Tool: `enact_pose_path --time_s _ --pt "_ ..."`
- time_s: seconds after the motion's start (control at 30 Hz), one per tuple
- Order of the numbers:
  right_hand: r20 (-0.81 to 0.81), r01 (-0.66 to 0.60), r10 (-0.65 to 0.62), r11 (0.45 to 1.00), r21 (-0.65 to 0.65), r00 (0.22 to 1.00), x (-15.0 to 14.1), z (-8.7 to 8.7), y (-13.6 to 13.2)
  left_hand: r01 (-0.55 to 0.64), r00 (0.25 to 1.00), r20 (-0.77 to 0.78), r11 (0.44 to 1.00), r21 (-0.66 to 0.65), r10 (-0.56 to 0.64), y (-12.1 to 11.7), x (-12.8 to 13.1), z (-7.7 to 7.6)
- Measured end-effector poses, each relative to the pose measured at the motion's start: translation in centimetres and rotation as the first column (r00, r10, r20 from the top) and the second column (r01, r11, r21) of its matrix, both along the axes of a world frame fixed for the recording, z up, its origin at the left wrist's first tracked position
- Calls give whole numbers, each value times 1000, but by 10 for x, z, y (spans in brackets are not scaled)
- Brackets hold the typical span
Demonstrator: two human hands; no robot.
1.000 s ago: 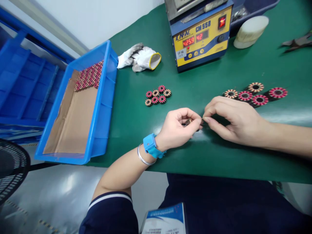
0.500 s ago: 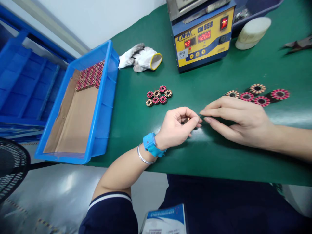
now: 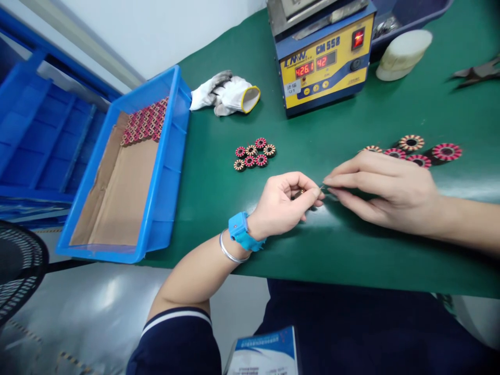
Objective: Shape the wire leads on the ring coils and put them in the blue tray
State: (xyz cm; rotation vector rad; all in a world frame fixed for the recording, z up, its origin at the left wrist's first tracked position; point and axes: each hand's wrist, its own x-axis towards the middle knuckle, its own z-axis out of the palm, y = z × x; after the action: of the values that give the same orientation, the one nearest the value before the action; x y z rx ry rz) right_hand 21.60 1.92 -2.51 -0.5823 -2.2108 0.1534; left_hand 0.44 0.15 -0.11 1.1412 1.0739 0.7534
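In my left hand is a small wound stator, mostly hidden by the curled fingers and thumb. Thin wire ends stick out past those fingertips. My right hand meets them from the right, with thumb and fingertips drawn together in a pinch at the wires. How firmly the pinch grips is too fine to see. Just behind the right hand lie several larger-looking stators with red or tan faces, partly covered by it. A cluster of similar stators rests beyond my left hand.
A blue bin at left holds rows of stators on cardboard. White gloves lie behind. A yellow-fronted CM 552 heating unit with lit digits stands at the back, beside a white oval block. Pliers lie far right.
My right hand has shifted very slightly, and the wire ends show a little more between the hands. My left hand stays in place with the stator. The unit's digits have changed.
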Motion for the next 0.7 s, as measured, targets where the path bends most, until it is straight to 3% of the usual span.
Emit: enact_pose_path --time_s 0.3,0.37,0.43,0.47,0.5,0.53,0.57,0.6,0.63,0.67,0.7 --pt "179 -49 8 972 228 984 7 0 7 92 995 -39 995 -29 -94 -2 -1 0" --pt "161 -42 17 988 151 987 5 2 6 120 989 -97 989 88 -111 -4 -1 -1" --pt "86 -59 74 985 -164 994 2 5 5 159 972 -218 922 352 -84 -7 -1 -2" --pt "29 -100 121 917 -387 992 0 8 5 191 958 -284 849 492 -51 -9 -1 -2" --pt "-33 -155 170 784 -601 985 -1 10 5 228 942 -336 765 603 -16 -10 -1 -2" --pt "-89 -202 210 613 -764 974 -1 12 5 255 931 -365 696 671 10 -12 -1 -1" --pt "-132 -235 244 462 -855 961 -1 13 6 267 929 -370 667 696 14 -13 -1 0" --pt "-159 -256 264 388 -886 951 0 14 6 255 935 -354 687 680 3 -13 -1 1" --pt "-167 -271 270 418 -867 948 1 15 7 227 947 -320 744 628 -19 -13 -1 2" --pt "-149 -275 265 540 -795 953 2 14 8 195 961 -271 819 540 -50 -12 -2 4" --pt "-113 -260 248 709 -655 962 4 12 8 166 974 -213 890 424 -80 -11 -3 5"
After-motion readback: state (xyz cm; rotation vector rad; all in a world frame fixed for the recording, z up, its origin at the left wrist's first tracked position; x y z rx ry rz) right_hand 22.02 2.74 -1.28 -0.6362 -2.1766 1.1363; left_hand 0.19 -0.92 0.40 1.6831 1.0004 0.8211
